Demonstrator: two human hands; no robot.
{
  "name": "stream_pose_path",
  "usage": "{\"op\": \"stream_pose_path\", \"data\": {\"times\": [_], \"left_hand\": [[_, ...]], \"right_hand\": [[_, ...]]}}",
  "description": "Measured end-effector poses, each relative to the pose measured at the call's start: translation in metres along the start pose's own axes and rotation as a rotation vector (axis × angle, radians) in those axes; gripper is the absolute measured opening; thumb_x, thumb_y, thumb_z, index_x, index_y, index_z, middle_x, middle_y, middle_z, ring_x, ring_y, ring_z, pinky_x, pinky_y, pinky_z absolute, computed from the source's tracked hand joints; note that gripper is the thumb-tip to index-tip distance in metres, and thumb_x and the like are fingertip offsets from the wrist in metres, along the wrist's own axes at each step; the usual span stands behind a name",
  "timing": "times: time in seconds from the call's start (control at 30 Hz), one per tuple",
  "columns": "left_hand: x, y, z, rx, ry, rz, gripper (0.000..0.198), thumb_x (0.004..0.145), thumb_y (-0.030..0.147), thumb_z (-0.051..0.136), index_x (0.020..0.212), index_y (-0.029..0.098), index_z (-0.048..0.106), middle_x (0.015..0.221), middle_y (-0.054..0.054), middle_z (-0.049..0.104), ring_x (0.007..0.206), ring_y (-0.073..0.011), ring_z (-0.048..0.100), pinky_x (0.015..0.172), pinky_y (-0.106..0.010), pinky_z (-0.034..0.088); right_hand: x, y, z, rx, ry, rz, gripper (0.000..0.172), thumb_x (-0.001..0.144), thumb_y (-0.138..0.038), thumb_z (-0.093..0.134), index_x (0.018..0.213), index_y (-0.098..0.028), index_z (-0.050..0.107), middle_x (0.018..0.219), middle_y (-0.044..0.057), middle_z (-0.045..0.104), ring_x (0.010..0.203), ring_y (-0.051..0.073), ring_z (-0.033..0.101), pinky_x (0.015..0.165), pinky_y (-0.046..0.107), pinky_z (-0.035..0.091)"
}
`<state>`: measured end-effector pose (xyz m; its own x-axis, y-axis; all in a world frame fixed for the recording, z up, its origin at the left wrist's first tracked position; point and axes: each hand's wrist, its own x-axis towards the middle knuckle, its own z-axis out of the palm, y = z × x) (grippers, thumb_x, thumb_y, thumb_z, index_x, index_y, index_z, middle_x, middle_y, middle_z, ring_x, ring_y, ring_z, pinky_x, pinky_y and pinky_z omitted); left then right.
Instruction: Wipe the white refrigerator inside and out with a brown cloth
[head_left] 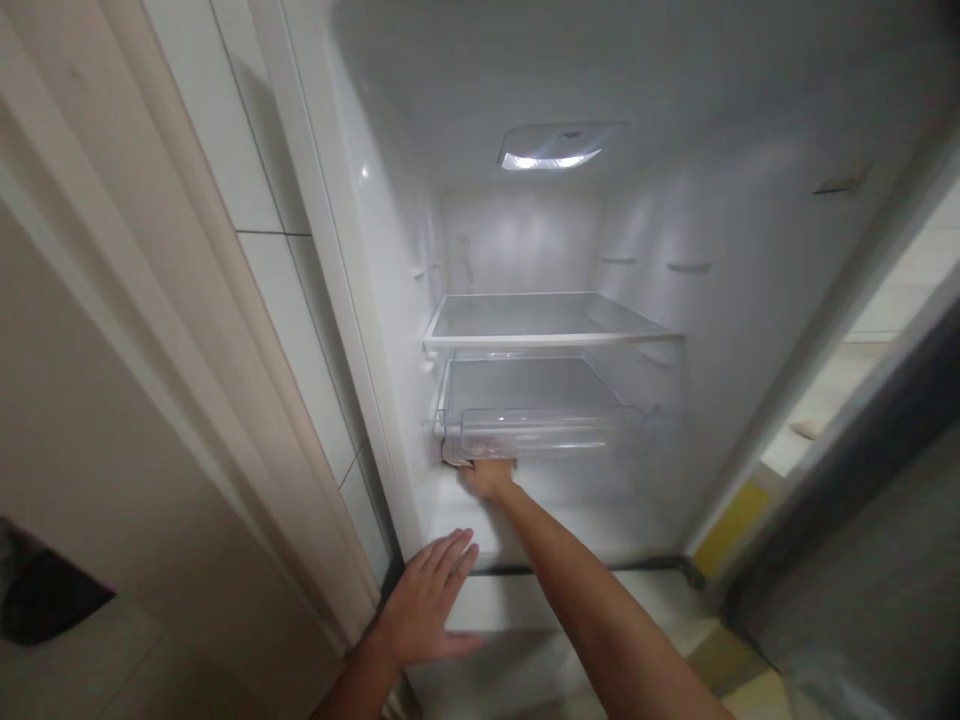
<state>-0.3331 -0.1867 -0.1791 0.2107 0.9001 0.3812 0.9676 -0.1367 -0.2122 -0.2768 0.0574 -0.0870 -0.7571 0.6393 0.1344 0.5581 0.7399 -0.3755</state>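
Note:
I look into an open white fridge (750, 300) with its light (551, 158) on. A glass shelf (547, 325) sits above a clear plastic drawer (536, 430). My right hand (487, 475) reaches in and grips the drawer's front lower edge from beneath, its fingers hidden under the plastic. My left hand (427, 600) hovers lower, near the fridge's front left corner, fingers stretched out and together, holding nothing. The drawer and shelf look bare.
A beige door frame (187, 350) and white tiled wall (255, 200) stand at the left. The fridge door's dark edge (862, 450) runs down the right. A pale floor with a yellow patch (731, 520) shows at the lower right.

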Motion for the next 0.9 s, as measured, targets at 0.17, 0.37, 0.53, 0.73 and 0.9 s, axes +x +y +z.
{"op": "stream_pose_path", "data": {"times": [0.17, 0.37, 0.53, 0.73, 0.9], "left_hand": [[0.002, 0.000, -0.002, 0.001, 0.074, 0.011, 0.124, 0.083, 0.086, 0.067, 0.174, 0.016, 0.021, 0.171, -0.018, 0.045, 0.151, -0.0354, 0.047, 0.125, -0.044, 0.032], [0.003, 0.001, -0.005, 0.008, 0.172, 0.027, 0.117, 0.084, 0.078, 0.071, 0.173, 0.017, 0.026, 0.169, -0.016, 0.048, 0.149, -0.0346, 0.050, 0.123, -0.044, 0.036], [0.005, -0.001, -0.007, 0.006, 0.205, 0.057, 0.113, 0.086, 0.075, 0.072, 0.173, 0.017, 0.028, 0.169, -0.015, 0.049, 0.148, -0.0338, 0.051, 0.122, -0.043, 0.038], [0.006, -0.002, -0.007, -0.002, 0.249, 0.069, 0.110, 0.088, 0.075, 0.071, 0.172, 0.018, 0.028, 0.166, -0.015, 0.052, 0.146, -0.0325, 0.054, 0.120, -0.042, 0.042], [0.006, -0.001, -0.007, -0.022, 0.252, 0.063, 0.107, 0.088, 0.072, 0.073, 0.171, 0.018, 0.031, 0.168, -0.014, 0.050, 0.147, -0.0320, 0.052, 0.121, -0.041, 0.041]], "right_hand": [[-0.055, -0.004, -0.013, -0.018, -0.067, -0.109, 0.046, 0.094, -0.040, 0.065, 0.140, -0.038, 0.070, 0.145, 0.004, 0.067, 0.135, 0.029, 0.059, 0.112, 0.047, 0.048], [-0.113, 0.035, -0.040, -0.111, -0.057, -0.113, 0.045, 0.098, -0.046, 0.061, 0.142, -0.038, 0.066, 0.146, 0.005, 0.064, 0.131, 0.030, 0.059, 0.107, 0.048, 0.050], [-0.142, 0.087, -0.076, -0.330, -0.056, 0.076, 0.041, 0.102, -0.039, 0.059, 0.142, -0.038, 0.067, 0.145, 0.010, 0.064, 0.131, 0.031, 0.059, 0.105, 0.049, 0.049], [-0.160, 0.132, -0.109, -0.538, 0.002, 0.215, 0.043, 0.105, -0.014, 0.040, 0.125, -0.013, 0.078, 0.136, 0.026, 0.066, 0.132, 0.038, 0.056, 0.107, 0.056, 0.044], [-0.158, 0.148, -0.130, -0.645, -0.005, 0.032, 0.039, 0.103, -0.013, 0.047, 0.123, -0.010, 0.080, 0.139, 0.022, 0.067, 0.136, 0.032, 0.052, 0.116, 0.047, 0.038]]}}
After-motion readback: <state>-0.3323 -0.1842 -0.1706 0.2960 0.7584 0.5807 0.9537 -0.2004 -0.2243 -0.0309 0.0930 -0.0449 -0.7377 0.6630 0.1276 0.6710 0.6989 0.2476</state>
